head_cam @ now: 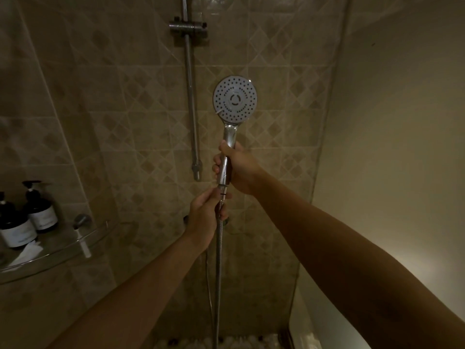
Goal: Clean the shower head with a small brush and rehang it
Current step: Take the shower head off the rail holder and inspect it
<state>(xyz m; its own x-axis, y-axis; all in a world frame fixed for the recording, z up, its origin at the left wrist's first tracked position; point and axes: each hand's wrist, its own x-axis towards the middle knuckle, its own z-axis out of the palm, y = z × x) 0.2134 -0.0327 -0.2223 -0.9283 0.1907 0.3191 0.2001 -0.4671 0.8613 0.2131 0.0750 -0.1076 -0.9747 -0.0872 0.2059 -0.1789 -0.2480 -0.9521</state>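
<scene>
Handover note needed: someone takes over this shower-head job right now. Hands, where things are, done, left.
Right hand: grips the shower head by its chrome handle, spray face toward the camera.
Left hand: holds the hose just below the handle's connector.
Holder: on the wall rail, up and left of the head, with nothing hung in it.
Brush: not in view.
Done: head is off the holder; whether it was brushed cannot be told.
Left: brush if needed, then rehang it in the holder.
</scene>
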